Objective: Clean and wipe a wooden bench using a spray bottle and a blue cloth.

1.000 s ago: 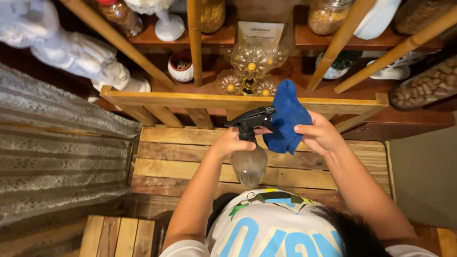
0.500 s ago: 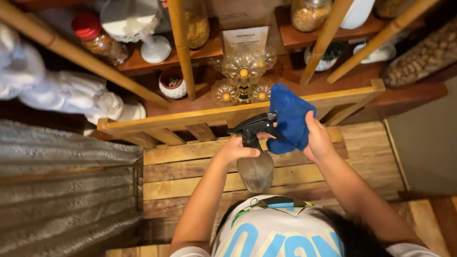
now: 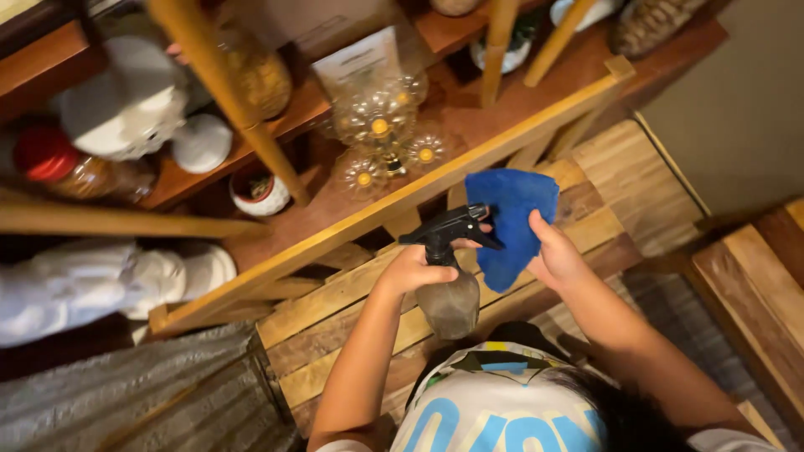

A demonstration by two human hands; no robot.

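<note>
My left hand (image 3: 416,269) grips a clear spray bottle (image 3: 452,301) with a black trigger head (image 3: 448,226), its nozzle pointing right at a blue cloth (image 3: 511,222). My right hand (image 3: 557,259) holds that cloth up just in front of the nozzle. Both hands hover over a wooden plank surface (image 3: 352,293), close to a slanted wooden rail (image 3: 377,213). Below the hands is my white shirt with blue lettering (image 3: 494,414).
Behind the rail, wooden shelves (image 3: 276,138) carry a clear glass flower ornament (image 3: 381,134), a small round pot (image 3: 260,192), white figurines (image 3: 126,100), a red-lidded jar (image 3: 50,159) and other jars. Corrugated metal (image 3: 126,393) lies lower left, wooden boards (image 3: 754,285) at right.
The view has tilted and swung, so the shelves now slant. Both hands stay together with bottle and cloth, the cloth held slightly farther right of the nozzle.
</note>
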